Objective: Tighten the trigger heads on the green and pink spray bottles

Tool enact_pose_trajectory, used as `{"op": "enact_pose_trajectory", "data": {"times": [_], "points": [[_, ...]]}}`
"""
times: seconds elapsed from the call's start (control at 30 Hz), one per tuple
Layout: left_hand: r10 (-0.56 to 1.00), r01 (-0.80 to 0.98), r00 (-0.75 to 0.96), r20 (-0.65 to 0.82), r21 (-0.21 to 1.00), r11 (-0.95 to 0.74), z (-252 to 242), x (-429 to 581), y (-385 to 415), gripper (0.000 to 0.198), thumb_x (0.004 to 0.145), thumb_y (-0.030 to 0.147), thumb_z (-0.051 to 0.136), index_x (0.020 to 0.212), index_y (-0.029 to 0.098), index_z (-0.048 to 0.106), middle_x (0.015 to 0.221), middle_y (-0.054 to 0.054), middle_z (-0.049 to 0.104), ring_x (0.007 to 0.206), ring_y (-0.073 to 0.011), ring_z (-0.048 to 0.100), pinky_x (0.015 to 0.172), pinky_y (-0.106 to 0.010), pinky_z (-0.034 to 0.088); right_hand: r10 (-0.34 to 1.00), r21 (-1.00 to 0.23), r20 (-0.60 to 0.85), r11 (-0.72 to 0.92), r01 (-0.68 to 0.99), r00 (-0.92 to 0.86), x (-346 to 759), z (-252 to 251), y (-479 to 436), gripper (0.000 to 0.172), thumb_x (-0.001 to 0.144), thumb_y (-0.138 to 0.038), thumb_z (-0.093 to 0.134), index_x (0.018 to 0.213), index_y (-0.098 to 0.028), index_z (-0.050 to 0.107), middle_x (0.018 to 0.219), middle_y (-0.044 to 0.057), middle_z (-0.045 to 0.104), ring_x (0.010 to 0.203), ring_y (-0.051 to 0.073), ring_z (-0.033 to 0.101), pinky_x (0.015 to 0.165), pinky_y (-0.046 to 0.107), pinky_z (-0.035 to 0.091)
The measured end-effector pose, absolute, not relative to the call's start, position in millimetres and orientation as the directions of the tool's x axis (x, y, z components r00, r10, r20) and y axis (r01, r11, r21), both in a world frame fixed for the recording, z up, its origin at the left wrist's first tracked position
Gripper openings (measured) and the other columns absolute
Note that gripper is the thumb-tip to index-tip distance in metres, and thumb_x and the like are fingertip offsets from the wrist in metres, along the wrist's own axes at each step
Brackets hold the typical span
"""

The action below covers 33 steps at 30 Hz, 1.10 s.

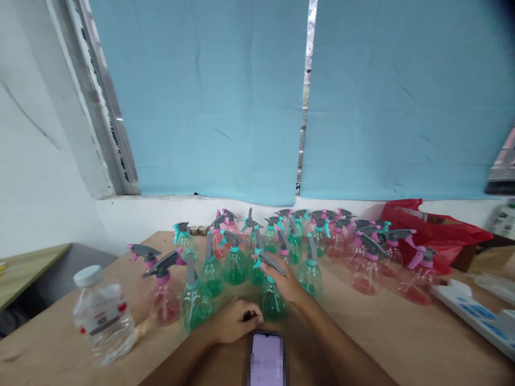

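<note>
Many spray bottles with grey and teal or grey and pink trigger heads stand on the wooden table. My right hand (285,277) is closed about the head of a green spray bottle (274,303), which stands upright in front of me. Some of its fingers are hidden behind the head. Beside that bottle's base, my left hand (240,321) rests on the table with fingers curled in, and nothing shows in them. Left of it stands another green spray bottle (196,305). Just below both hands lies a phone (267,359) with a lit, blurred screen.
A clear water bottle (103,316) with a white cap stands at the left. Pink spray bottles (366,276) crowd the right side. Beyond them are a red plastic bag (434,236) and a white power strip (475,316). Blue sheets (217,107) cover the window behind.
</note>
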<state>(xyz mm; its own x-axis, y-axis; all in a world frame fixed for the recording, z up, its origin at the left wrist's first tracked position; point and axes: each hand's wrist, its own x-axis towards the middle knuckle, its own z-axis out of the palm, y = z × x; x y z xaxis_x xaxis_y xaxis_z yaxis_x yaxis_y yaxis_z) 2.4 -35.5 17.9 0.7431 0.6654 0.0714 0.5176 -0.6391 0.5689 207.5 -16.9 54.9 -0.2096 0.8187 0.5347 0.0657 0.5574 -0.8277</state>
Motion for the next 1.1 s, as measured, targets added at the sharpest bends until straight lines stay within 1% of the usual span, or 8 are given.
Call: {"op": "enact_pose_trajectory", "data": {"times": [0.2,0.3,0.4,0.57,0.63,0.8,0.93,1.1], "points": [[0.66,0.504,0.747,0.078,0.58,-0.64,16.2,1.3,-33.7,0.028,0.098,0.035,0.053,0.09,0.019,0.074,0.074,0.0,0.067,0.065,-0.0136,0.055,0.059,-0.022,0.036,0.708,-0.68,0.693,0.705,0.202,-0.137,205.2,114.3,-41.6,0.019,0.093,-0.028,0.054,0.075,-0.022,0.06,0.09,0.002,0.058,0.084,0.018,0.055,0.079,0.03,0.044],[0.659,0.509,0.748,0.074,0.572,-0.643,15.3,1.3,-32.5,0.028,0.098,0.034,0.053,0.089,0.019,0.074,0.073,0.0,0.066,0.065,-0.0137,0.054,0.059,-0.022,0.035,0.699,-0.651,0.714,0.686,0.325,-0.047,223.6,150.9,-63.3,0.019,0.09,-0.026,0.054,0.072,-0.021,0.057,0.079,0.0,0.053,0.076,0.017,0.054,0.071,0.028,0.043],[0.672,0.529,0.739,0.055,0.571,-0.628,15.6,1.7,-32.0,0.029,0.098,0.037,0.052,0.088,0.019,0.073,0.072,0.001,0.064,0.065,-0.0141,0.053,0.059,-0.023,0.035,0.756,-0.705,0.652,0.575,0.415,0.061,256.4,175.6,-81.5,0.009,0.085,-0.026,0.057,0.082,-0.021,0.063,0.068,-0.004,0.053,0.061,0.014,0.049,0.057,0.024,0.036],[0.676,0.539,0.736,0.028,0.58,-0.61,19.7,2.8,-33.5,0.035,0.1,0.044,0.05,0.089,0.019,0.072,0.073,0.0,0.063,0.068,-0.0146,0.054,0.06,-0.022,0.036,0.625,-0.701,0.685,0.426,0.572,0.374,323.7,187.4,-89.0,0.026,0.078,-0.038,0.065,0.094,-0.019,0.072,0.067,-0.002,0.06,0.059,0.015,0.051,0.056,0.025,0.038],[0.675,0.536,0.737,0.036,0.577,-0.616,20.7,3.1,-34.1,0.036,0.1,0.044,0.05,0.088,0.018,0.072,0.072,0.001,0.062,0.067,-0.0142,0.053,0.06,-0.022,0.035,0.614,-0.708,0.652,0.284,0.647,0.445,347.6,185.2,-86.3,0.032,0.077,-0.044,0.065,0.092,-0.018,0.075,0.062,-0.001,0.058,0.058,0.016,0.051,0.054,0.026,0.038],[0.677,0.516,0.734,0.059,0.6,-0.611,18.5,4.1,-33.6,0.037,0.1,0.045,0.051,0.087,0.018,0.072,0.072,0.001,0.062,0.066,-0.0136,0.051,0.059,-0.022,0.034,0.666,-0.666,0.573,0.039,0.745,0.477,387.1,169.8,-69.0,0.034,0.075,-0.049,0.061,0.072,-0.017,0.074,0.055,0.0,0.052,0.06,0.021,0.057,0.054,0.027,0.037],[0.682,0.514,0.728,0.065,0.606,-0.607,16.7,3.9,-33.3,0.04,0.101,0.048,0.049,0.09,0.018,0.073,0.074,0.0,0.065,0.068,-0.0141,0.054,0.06,-0.022,0.036,0.702,-0.649,0.49,-0.102,0.754,0.517,397.2,151.8,-44.9,0.036,0.083,-0.045,0.051,0.071,-0.019,0.072,0.062,0.005,0.062,0.07,0.025,0.063,0.061,0.029,0.042],[0.689,0.509,0.717,0.106,0.595,-0.622,15.5,2.7,-34.8,0.041,0.103,0.049,0.047,0.099,0.019,0.074,0.089,-0.002,0.074,0.078,-0.0168,0.062,0.065,-0.023,0.04,0.86,-0.458,0.369,-0.161,0.874,0.352,398.7,130.5,-23.5,0.03,0.084,-0.042,0.055,0.075,-0.022,0.075,0.07,0.007,0.068,0.074,0.025,0.065,0.064,0.028,0.041]]}}
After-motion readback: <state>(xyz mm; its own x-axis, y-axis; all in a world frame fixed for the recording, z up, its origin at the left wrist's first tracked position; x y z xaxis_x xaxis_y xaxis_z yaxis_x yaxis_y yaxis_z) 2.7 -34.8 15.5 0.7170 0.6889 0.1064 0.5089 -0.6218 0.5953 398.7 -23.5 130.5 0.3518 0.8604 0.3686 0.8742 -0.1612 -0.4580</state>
